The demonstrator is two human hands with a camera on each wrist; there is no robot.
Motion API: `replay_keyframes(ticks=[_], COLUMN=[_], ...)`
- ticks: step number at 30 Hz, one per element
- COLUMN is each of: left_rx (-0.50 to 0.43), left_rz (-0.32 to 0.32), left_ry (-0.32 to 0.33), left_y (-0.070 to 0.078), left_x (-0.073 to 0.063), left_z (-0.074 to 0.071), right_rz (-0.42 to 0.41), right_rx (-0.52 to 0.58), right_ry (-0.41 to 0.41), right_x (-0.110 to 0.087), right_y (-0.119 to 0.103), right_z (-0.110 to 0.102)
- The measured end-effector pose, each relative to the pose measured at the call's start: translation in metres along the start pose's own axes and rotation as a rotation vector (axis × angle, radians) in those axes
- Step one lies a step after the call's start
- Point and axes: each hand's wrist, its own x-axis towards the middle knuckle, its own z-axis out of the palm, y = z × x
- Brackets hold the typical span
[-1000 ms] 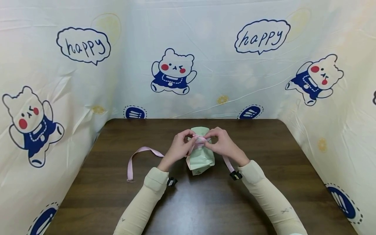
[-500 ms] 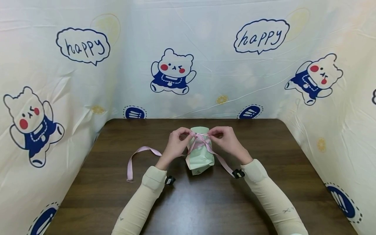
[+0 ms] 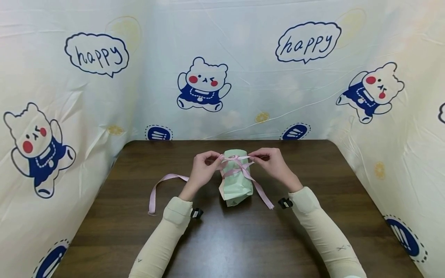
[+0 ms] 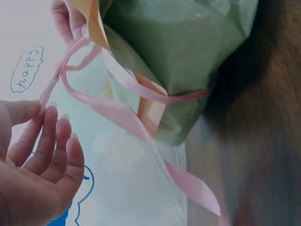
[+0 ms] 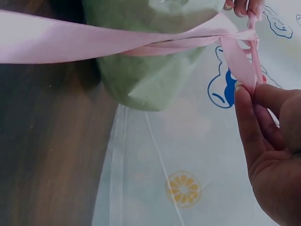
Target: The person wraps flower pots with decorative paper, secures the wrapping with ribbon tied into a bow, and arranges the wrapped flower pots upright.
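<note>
A pale green paper-wrapped package (image 3: 238, 190) stands on the table with a pink ribbon (image 3: 261, 195) tied around it. On the package's left, my left hand (image 3: 202, 170) pinches one part of the ribbon between thumb and index finger; the left wrist view shows the other fingers of that hand (image 4: 37, 160) loosely bent. To the right, my right hand (image 3: 276, 166) pinches another part of it, folded into a loop in the right wrist view. Between the hands the ribbon crosses in a knot at the package's upper front. One tail hangs down the right side.
The ribbon's other end curves over the dark wooden table (image 3: 121, 231) at left, partly behind my left forearm. A printed cloth curtain (image 3: 250, 92) encloses the table's back and sides. Small black devices sit at both wrists, one being the right wrist device (image 3: 285, 203).
Both hands have moved apart, left hand leftward and right hand rightward, each still pinching ribbon. The knot between them has drawn out into loops. The package has barely moved.
</note>
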Motion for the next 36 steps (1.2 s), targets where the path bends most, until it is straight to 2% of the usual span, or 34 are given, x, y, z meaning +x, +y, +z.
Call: replay_keyframes(ticks=[8,15,18,26,32,36], left_rx=[0.070,0.111,0.123,0.127,0.141,0.138], left_rz=[-0.054,-0.088,-0.095,-0.106,-0.091,-0.085], left_ry=[-0.026,-0.037,-0.049,-0.058,-0.081,-0.097], left_y=[-0.009,-0.013,-0.015,-0.019,-0.022,-0.021], left_x=[-0.006,-0.012,-0.014,-0.019,-0.021,-0.020], left_z=[-0.015,-0.025,-0.028,-0.035,-0.036,-0.037], right_rz=[0.016,-0.002,-0.001,0.067,0.116,0.104], right_rx=[-0.004,-0.013,-0.014,0.019,0.069,0.019], right_ry=[-0.084,-0.117,-0.129,-0.197,-0.257,-0.222], right_x=[-0.010,-0.017,-0.020,-0.025,-0.028,-0.028], right_y=[0.008,0.016,0.018,0.012,0.012,0.016], right_z=[-0.004,-0.012,-0.014,-0.019,-0.017,-0.015])
